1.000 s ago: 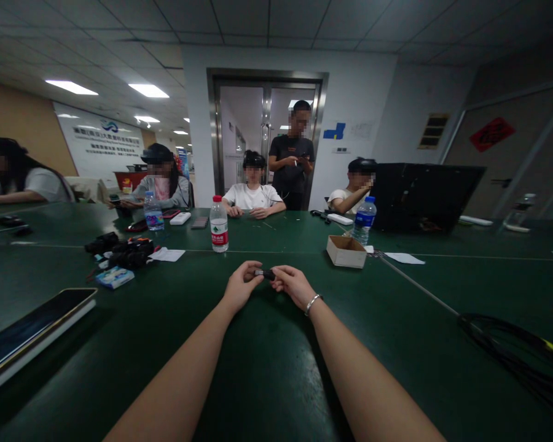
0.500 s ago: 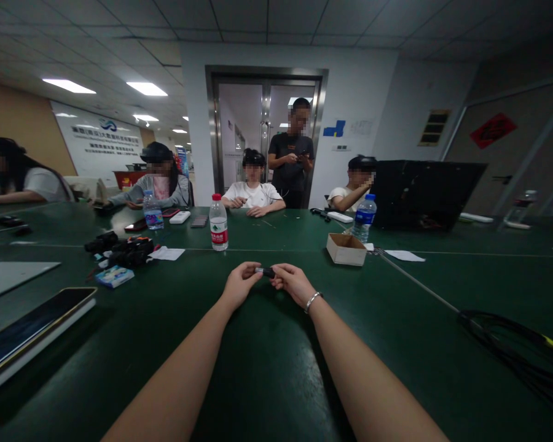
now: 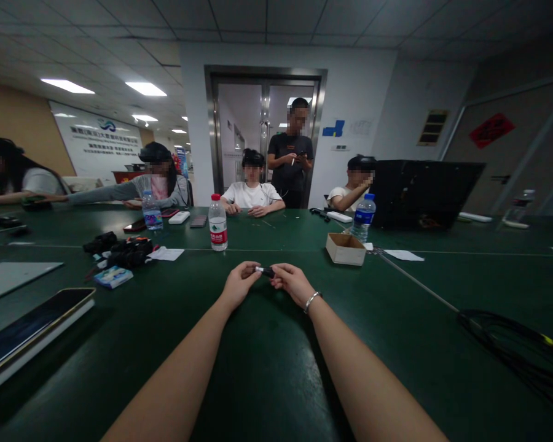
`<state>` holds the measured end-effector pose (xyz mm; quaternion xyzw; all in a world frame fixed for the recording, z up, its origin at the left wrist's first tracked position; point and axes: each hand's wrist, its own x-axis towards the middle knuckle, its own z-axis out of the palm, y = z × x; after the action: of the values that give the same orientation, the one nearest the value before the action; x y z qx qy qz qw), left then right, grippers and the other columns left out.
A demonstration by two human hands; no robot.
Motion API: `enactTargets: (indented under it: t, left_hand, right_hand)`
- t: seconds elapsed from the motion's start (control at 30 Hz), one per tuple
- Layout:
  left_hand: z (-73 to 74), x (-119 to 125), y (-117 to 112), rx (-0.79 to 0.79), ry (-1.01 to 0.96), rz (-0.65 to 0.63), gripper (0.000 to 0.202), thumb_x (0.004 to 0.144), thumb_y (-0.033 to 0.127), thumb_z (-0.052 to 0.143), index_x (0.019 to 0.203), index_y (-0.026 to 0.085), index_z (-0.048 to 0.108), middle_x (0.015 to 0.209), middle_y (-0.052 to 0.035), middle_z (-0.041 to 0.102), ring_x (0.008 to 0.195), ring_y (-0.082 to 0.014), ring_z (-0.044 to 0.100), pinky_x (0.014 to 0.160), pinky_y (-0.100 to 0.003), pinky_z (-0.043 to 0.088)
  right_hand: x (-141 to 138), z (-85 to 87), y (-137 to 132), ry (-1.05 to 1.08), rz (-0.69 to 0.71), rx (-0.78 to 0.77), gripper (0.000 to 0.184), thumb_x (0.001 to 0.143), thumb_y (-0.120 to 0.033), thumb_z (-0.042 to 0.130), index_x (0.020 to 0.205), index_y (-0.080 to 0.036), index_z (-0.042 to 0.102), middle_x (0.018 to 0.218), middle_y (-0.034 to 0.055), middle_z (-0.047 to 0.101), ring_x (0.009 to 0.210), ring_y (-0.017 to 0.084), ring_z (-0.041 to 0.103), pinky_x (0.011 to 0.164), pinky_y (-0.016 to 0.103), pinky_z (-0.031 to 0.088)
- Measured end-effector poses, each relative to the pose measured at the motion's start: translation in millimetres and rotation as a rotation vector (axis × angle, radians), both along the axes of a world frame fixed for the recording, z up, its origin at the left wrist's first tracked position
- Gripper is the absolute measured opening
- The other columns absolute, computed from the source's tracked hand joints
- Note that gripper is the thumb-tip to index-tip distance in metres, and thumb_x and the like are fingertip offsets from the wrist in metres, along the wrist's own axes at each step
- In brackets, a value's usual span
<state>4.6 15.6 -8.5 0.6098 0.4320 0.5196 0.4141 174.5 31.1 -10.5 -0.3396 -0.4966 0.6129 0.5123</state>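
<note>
Above the green table (image 3: 267, 368), a small black stick-like object with a silvery end (image 3: 267, 271) lies sideways between my two hands. My left hand (image 3: 240, 286) pinches its silvery left end between thumb and fingers. The black right part is gripped by the thumb and fingertips of my right hand (image 3: 295, 285), which has a silver bracelet (image 3: 312, 301) at the wrist. The object is too small for me to tell its exact kind, and my fingers hide both its ends.
A red-capped bottle (image 3: 218, 224) and an open cardboard box (image 3: 345, 250) stand beyond my hands, with a blue-capped bottle (image 3: 363, 220) behind the box. Left are a phone (image 3: 32, 331) on a white block and a tissue pack (image 3: 113, 277). Black cable (image 3: 502, 344) coils at right. Several people sit opposite.
My hands and the small black object stay almost in place. Across the table, a person in a grey sleeve has stretched an arm leftward, and the middle seated person has lowered a hand.
</note>
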Motion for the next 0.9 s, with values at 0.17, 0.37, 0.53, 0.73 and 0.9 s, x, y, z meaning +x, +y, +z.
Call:
enactTargets:
  t: [0.17,0.37,0.53,0.73,0.9]
  left_hand:
    - [0.9,-0.9,-1.8,-0.005,0.062,0.022,0.034,0.075,0.044,0.055,0.096,0.018,0.058,0.083,-0.0051,0.063,0.074,-0.0163,0.057,0.055,-0.022,0.04]
    - [-0.7,-1.8,1.0,0.06,-0.026,-0.003,0.035,0.069,0.031,0.063,0.101,0.017,0.058,0.103,-0.009,0.061,0.09,-0.0193,0.058,0.074,-0.028,0.045]
    - [-0.5,-1.3,0.6,0.028,0.04,0.016,0.034,0.071,0.036,0.062,0.098,0.017,0.061,0.103,-0.009,0.062,0.089,-0.0198,0.058,0.071,-0.027,0.045]
    - [-2.2,0.9,1.6,-0.085,0.056,0.083,0.04,0.074,0.047,0.055,0.096,0.014,0.059,0.086,-0.0074,0.063,0.07,-0.0162,0.058,0.053,-0.023,0.041]
    - [-4.0,-0.4,2.6,0.058,0.058,0.015,0.03,0.072,0.04,0.06,0.088,0.015,0.061,0.084,-0.0057,0.063,0.077,-0.0165,0.058,0.066,-0.025,0.044]
  right_hand:
    - [0.9,0.4,-0.4,-0.005,0.008,0.001,0.028,0.069,-0.029,0.073,0.085,-0.01,0.06,0.062,0.0053,0.06,0.054,0.012,0.057,0.045,0.019,0.043]
    - [0.5,0.5,-0.4,0.015,0.009,0.004,0.029,0.068,-0.03,0.073,0.084,-0.01,0.06,0.061,0.0049,0.061,0.053,0.011,0.057,0.045,0.018,0.043]
    - [0.3,-0.1,0.2,0.022,-0.005,-0.008,0.028,0.068,-0.029,0.073,0.083,-0.01,0.06,0.06,0.0046,0.061,0.053,0.011,0.057,0.045,0.018,0.043]
    - [-0.5,-1.4,1.7,0.01,0.008,-0.002,0.029,0.067,-0.028,0.074,0.085,-0.009,0.06,0.062,0.0053,0.061,0.052,0.01,0.057,0.045,0.016,0.044]
    - [-0.4,-1.1,1.9,0.008,0.003,0.003,0.027,0.068,-0.026,0.073,0.084,-0.008,0.06,0.063,0.0061,0.062,0.052,0.01,0.057,0.045,0.015,0.044]
